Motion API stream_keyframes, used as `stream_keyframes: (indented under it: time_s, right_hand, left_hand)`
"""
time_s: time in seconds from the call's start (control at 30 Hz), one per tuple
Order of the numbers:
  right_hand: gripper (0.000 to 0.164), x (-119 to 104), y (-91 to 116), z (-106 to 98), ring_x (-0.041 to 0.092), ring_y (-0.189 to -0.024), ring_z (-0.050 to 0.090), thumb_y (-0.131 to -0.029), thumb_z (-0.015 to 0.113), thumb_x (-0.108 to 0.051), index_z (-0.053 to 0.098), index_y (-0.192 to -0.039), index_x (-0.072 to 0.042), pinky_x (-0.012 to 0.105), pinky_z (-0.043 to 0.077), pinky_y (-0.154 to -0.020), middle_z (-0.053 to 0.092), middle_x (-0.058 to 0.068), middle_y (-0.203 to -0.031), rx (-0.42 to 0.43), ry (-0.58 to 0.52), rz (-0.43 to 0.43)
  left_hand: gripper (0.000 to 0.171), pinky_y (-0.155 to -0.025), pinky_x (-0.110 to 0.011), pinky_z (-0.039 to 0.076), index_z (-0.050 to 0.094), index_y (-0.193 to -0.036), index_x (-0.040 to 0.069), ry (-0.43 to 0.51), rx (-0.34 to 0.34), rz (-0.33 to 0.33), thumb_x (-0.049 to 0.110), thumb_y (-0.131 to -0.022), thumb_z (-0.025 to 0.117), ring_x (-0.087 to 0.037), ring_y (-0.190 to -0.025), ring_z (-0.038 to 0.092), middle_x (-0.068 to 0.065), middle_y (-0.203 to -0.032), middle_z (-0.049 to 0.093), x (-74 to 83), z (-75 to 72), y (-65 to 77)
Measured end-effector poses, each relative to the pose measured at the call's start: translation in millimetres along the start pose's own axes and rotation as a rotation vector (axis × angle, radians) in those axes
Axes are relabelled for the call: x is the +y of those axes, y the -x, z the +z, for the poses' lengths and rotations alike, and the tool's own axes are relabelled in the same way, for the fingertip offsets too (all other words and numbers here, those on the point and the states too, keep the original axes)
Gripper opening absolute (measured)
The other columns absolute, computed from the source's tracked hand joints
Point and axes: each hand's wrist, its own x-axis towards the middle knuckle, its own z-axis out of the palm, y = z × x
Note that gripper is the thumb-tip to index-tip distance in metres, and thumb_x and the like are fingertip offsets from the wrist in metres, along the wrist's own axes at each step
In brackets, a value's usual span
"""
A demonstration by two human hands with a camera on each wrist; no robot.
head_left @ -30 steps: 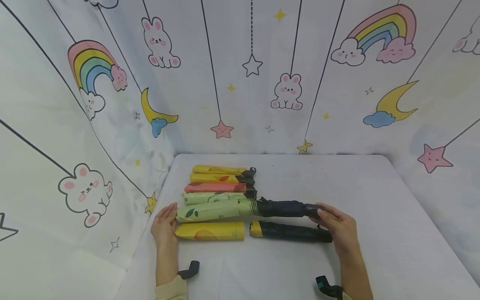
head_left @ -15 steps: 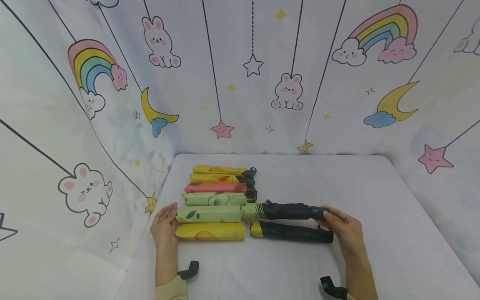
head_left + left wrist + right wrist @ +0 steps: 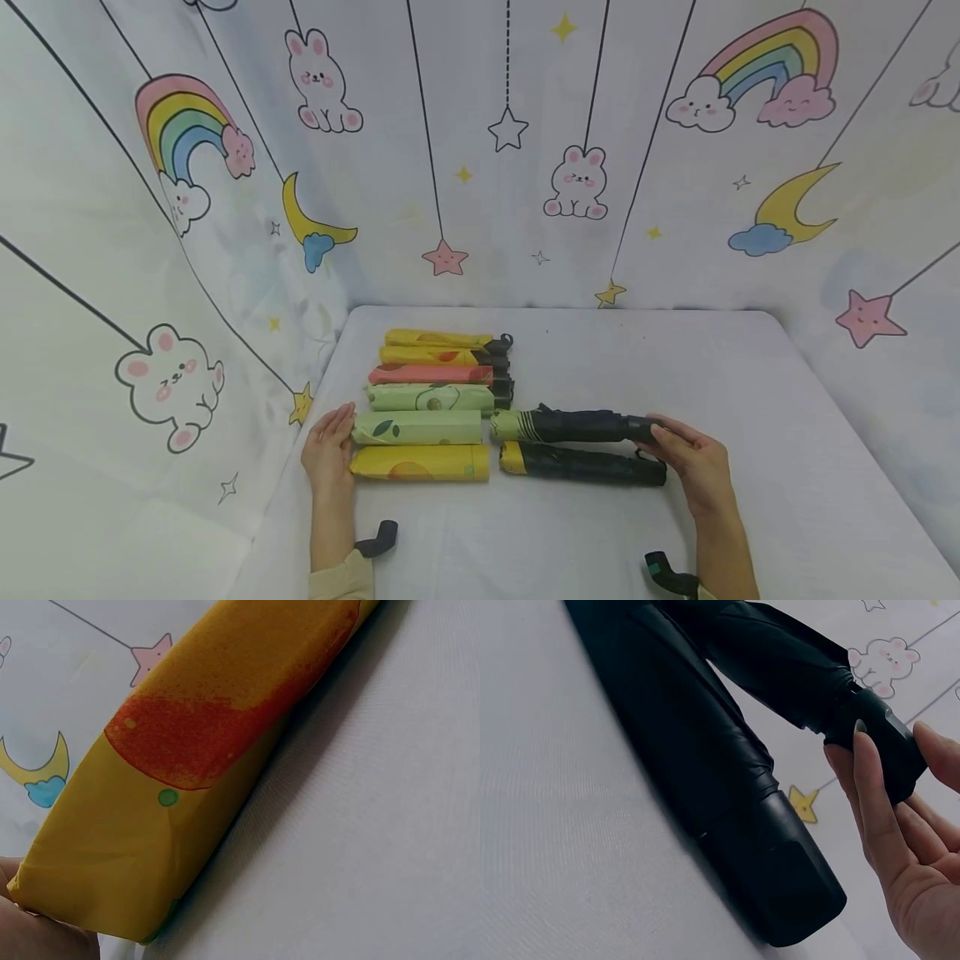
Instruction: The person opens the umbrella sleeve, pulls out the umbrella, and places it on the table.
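A folded umbrella point(image 3: 573, 425), black with a pale green end, is out of its pale green sleeve point(image 3: 417, 427) with a small gap between them. My right hand point(image 3: 693, 467) grips its black handle point(image 3: 877, 742) between thumb and fingers. At the sleeve's far left end, my left hand point(image 3: 328, 446) pinches the tip; the contact is mostly hidden. Nearer to me lie a yellow sleeve point(image 3: 420, 462) with an orange-red print and a second folded black umbrella point(image 3: 581, 464) with a yellow end. The yellow sleeve hides most of the left fingers in the left wrist view.
Several sleeved umbrellas lie in a row behind: green avocado-print point(image 3: 431, 397), red point(image 3: 431, 375), and yellow ones point(image 3: 435, 338) at the back. White cloth point(image 3: 720, 367) covers the table. A printed curtain point(image 3: 480, 208) stands behind and at the sides.
The right hand has moved right, drawing the umbrella fully out of the green sleeve and lowering it. The sleeve has settled flat. The left hand has stayed nearly still.
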Motion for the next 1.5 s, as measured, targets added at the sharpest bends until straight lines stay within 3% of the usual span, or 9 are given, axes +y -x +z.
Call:
stream_keyframes:
  time_s: [0.37,0.57,0.7,0.8,0.9,0.97,1.17,1.33,1.5]
  right_hand:
    - [0.045,5,-3,-1,0.018,-0.093,0.079,-0.099,0.073,-0.012,0.061,-0.132,0.016,0.032,0.061,-0.091,0.079,0.0,-0.109,0.001,0.075,0.025]
    - [0.051,7,-5,2,0.009,-0.093,0.074,-0.1,0.073,-0.028,0.065,-0.133,0.01,0.023,0.062,-0.084,0.077,-0.008,-0.108,0.071,0.311,0.032]
    - [0.057,6,-6,5,0.006,-0.107,0.065,-0.101,0.07,-0.042,0.065,-0.138,0.001,0.016,0.055,-0.086,0.072,0.003,-0.127,0.093,0.498,0.094]
    - [0.062,7,-8,8,0.018,-0.125,0.06,-0.101,0.068,-0.048,0.063,-0.141,-0.001,0.026,0.051,-0.101,0.064,0.017,-0.141,0.1,0.573,0.149]
    - [0.066,10,-8,10,0.035,-0.14,0.05,-0.1,0.067,-0.051,0.063,-0.14,0.001,0.048,0.042,-0.117,0.059,0.023,-0.146,0.119,0.611,0.189]
    - [0.068,12,-9,12,0.042,-0.143,0.045,-0.1,0.066,-0.053,0.063,-0.139,0.002,0.059,0.036,-0.119,0.057,0.026,-0.147,0.135,0.647,0.207]
    - [0.066,15,-12,15,0.05,-0.141,0.044,-0.102,0.061,-0.053,0.066,-0.135,0.003,0.066,0.037,-0.115,0.056,0.029,-0.145,0.177,0.786,0.211]
    - [0.055,13,-13,18,0.053,-0.129,0.055,-0.103,0.062,-0.047,0.072,-0.128,0.001,0.067,0.048,-0.102,0.062,0.031,-0.136,0.227,0.908,0.149]
    - [0.046,7,-14,24,0.051,-0.12,0.061,-0.102,0.064,-0.041,0.076,-0.122,-0.001,0.066,0.051,-0.093,0.069,0.029,-0.126,0.296,0.93,0.074]
  left_hand:
    - [0.051,-0.101,-0.026,0.055,0.047,-0.144,-0.004,-0.012,-0.002,-0.009,-0.006,-0.097,0.068,-0.018,-0.121,0.069,-0.01,-0.129,0.073,1.3,1.6,0.2]
    - [0.051,-0.102,-0.027,0.055,0.046,-0.144,-0.004,-0.011,-0.015,-0.02,-0.007,-0.098,0.067,-0.019,-0.123,0.068,-0.01,-0.13,0.072,3.1,1.5,-0.1]
    - [0.05,-0.101,-0.027,0.055,0.047,-0.142,-0.004,0.007,-0.007,-0.019,-0.008,-0.097,0.068,-0.019,-0.122,0.069,-0.01,-0.127,0.073,1.0,1.1,-2.5]
    - [0.049,-0.101,-0.028,0.056,0.048,-0.142,-0.005,0.024,0.0,-0.014,-0.008,-0.097,0.067,-0.019,-0.12,0.07,-0.01,-0.125,0.074,-0.2,0.8,-3.9]
    - [0.05,-0.102,-0.029,0.055,0.047,-0.142,-0.006,0.043,-0.001,-0.012,-0.009,-0.096,0.067,-0.02,-0.12,0.07,-0.011,-0.124,0.074,-0.6,0.5,-4.2]
    - [0.051,-0.102,-0.029,0.055,0.046,-0.143,-0.006,0.043,-0.009,-0.009,-0.01,-0.097,0.066,-0.02,-0.12,0.07,-0.012,-0.124,0.074,-0.4,0.3,-3.8]
    - [0.05,-0.103,-0.029,0.054,0.046,-0.143,-0.005,0.03,-0.02,-0.009,-0.009,-0.097,0.066,-0.02,-0.12,0.07,-0.013,-0.129,0.072,2.1,-0.2,-1.4]
    - [0.05,-0.103,-0.029,0.055,0.046,-0.143,-0.006,0.035,-0.018,-0.011,-0.009,-0.097,0.066,-0.021,-0.121,0.069,-0.014,-0.129,0.072,2.4,-0.2,-1.7]
    - [0.05,-0.102,-0.029,0.055,0.045,-0.141,-0.008,0.057,-0.029,0.004,-0.012,-0.096,0.066,-0.022,-0.12,0.07,-0.015,-0.125,0.073,1.0,-0.7,-3.8]
